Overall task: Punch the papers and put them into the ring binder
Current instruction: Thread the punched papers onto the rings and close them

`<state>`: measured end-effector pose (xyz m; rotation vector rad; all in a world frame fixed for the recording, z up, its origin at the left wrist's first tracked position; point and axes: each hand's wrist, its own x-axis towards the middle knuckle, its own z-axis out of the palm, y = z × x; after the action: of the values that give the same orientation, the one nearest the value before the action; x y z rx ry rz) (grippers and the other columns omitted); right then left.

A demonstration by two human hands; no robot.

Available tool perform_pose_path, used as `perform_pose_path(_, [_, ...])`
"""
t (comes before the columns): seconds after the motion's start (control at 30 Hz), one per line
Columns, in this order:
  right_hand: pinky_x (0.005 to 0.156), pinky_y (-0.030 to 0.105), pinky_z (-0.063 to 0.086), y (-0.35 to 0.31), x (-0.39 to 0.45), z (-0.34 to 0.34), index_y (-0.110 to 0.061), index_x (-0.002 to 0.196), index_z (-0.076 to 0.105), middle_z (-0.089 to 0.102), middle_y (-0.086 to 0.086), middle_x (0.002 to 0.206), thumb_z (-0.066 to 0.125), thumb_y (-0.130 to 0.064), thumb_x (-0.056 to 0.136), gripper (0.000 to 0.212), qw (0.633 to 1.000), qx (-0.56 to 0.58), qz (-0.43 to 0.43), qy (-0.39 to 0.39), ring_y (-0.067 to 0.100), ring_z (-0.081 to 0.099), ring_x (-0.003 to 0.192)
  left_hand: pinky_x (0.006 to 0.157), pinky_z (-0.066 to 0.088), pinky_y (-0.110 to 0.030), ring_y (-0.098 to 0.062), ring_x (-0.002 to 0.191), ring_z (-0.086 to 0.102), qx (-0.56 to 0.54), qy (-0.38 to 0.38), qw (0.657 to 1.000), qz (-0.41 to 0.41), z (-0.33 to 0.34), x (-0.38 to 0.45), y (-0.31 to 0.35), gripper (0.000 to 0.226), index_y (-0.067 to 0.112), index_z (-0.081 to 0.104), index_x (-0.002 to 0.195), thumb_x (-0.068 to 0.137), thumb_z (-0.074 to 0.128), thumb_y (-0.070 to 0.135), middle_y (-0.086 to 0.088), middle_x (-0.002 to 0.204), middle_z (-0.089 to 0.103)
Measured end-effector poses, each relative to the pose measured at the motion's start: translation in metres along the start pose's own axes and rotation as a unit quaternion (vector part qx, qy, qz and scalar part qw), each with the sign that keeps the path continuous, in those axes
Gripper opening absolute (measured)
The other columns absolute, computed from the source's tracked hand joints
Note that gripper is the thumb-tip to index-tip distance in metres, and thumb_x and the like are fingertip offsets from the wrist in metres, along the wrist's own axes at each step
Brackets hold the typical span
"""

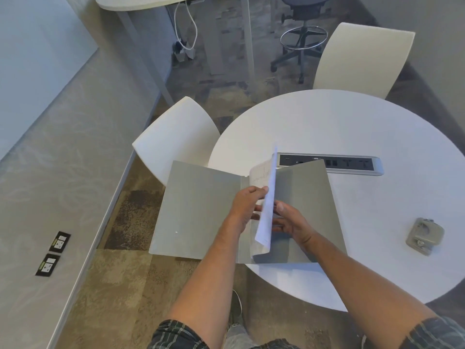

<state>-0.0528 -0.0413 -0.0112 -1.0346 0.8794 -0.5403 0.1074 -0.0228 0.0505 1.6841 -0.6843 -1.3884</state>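
Note:
A grey ring binder (198,210) lies open at the left edge of the round white table (364,132), its left cover hanging out past the rim. A sheaf of white papers (267,205) stands on edge along the binder's spine. My left hand (247,205) grips the papers from the left, fingers curled over their top edge. My right hand (292,221) holds them from the right, thumb up against the sheets. The binder's rings are hidden behind the papers and hands. A grey hole punch (424,236) sits on the table to the right, apart from both hands.
A power and data socket strip (352,163) is set into the table just beyond the binder. Two white chairs (176,137) (362,56) stand at the table's left and far side. A wheeled stool (302,39) and another desk (141,2) are farther back.

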Motion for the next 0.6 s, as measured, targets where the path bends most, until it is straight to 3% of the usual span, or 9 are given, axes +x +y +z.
perform_pose_path(0.1, [0.095,0.053,0.058,0.000,-0.013,-0.017,-0.019,0.136,0.060,0.072,0.016,0.122,0.069,-0.076,0.069,0.089,0.999,0.039,0.014,0.008,0.036,0.071,0.109,0.056,0.054,-0.026,-0.030,0.084,0.076,0.008,-0.041,0.999,-0.019,0.014,0.004,-0.012,0.035,0.011,0.070,0.105,0.093,0.067,0.044,-0.002,0.112,0.075])
perform_pose_path(0.17, [0.093,0.052,0.058,-0.003,-0.022,-0.027,-0.017,0.137,0.060,0.073,0.014,0.121,0.065,-0.056,0.082,0.067,0.998,0.054,0.025,0.022,0.037,0.071,0.108,0.066,0.057,-0.030,-0.031,0.093,0.077,0.018,-0.055,0.998,-0.026,0.022,0.004,-0.023,0.036,0.010,0.071,0.110,0.092,0.070,0.041,-0.007,0.116,0.075])
perform_pose_path(0.27, [0.088,0.054,0.060,-0.006,-0.027,-0.044,-0.014,0.126,0.069,0.078,0.009,0.109,0.070,-0.034,0.083,0.047,0.995,-0.018,0.037,0.093,0.036,0.076,0.093,0.073,0.060,-0.032,-0.031,0.098,0.077,0.021,-0.063,0.998,-0.025,0.028,0.003,-0.036,0.030,0.009,0.073,0.111,0.091,0.075,0.032,-0.007,0.111,0.077])
perform_pose_path(0.4, [0.072,0.039,0.064,-0.004,-0.028,-0.065,-0.017,0.108,0.074,0.080,0.006,0.104,0.071,-0.016,0.095,0.014,0.978,-0.096,0.076,0.169,0.021,0.079,0.080,0.074,0.060,-0.034,-0.023,0.086,0.078,0.056,0.025,0.998,-0.013,0.020,0.009,-0.048,0.019,0.008,0.073,0.101,0.092,0.073,0.025,-0.007,0.102,0.078])
perform_pose_path(0.5, [0.079,0.043,0.064,0.000,-0.029,-0.077,-0.019,0.112,0.075,0.080,0.001,0.105,0.071,-0.019,0.094,0.019,0.970,-0.128,0.088,0.186,0.021,0.078,0.086,0.067,0.056,-0.030,-0.018,0.079,0.075,0.095,0.130,0.987,-0.017,0.006,0.012,-0.056,0.013,0.012,0.071,0.092,0.094,0.068,0.024,-0.002,0.092,0.076])
perform_pose_path(0.6, [0.084,0.045,0.063,0.004,-0.027,-0.087,-0.014,0.108,0.077,0.079,0.001,0.102,0.069,-0.021,0.093,0.018,0.947,-0.190,0.092,0.240,0.022,0.076,0.086,0.061,0.050,-0.025,-0.014,0.079,0.067,0.181,0.187,0.965,-0.021,-0.008,0.013,-0.068,0.007,0.016,0.067,0.088,0.093,0.062,0.018,0.002,0.087,0.071])
